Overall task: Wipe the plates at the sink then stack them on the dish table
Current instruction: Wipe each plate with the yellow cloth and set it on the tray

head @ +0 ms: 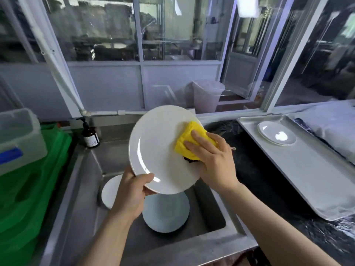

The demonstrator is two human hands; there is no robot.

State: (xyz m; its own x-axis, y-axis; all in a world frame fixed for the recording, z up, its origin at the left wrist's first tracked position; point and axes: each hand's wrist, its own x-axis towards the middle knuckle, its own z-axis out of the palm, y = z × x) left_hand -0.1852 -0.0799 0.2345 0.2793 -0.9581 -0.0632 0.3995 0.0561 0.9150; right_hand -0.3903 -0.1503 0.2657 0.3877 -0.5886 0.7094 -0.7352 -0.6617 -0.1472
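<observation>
I hold a white plate (157, 148) tilted above the steel sink (80, 179). My left hand (132, 192) grips its lower rim, thumb on the face. My right hand (213, 158) holds a yellow sponge (189, 141) against the plate's right side, fingers curled over it. Two more white plates lie in the sink basin, one (167, 214) under the held plate and one (110, 191) at the left, partly hidden by my left hand. On the metal tray (299, 169) to the right sits a small stack of white plates (276, 135).
A brown pump bottle (90, 136) stands at the sink's back left corner. A clear plastic box (19, 139) rests on a green crate (28, 189) at the left. Dark countertop (255, 169) lies between sink and tray. A window wall runs behind.
</observation>
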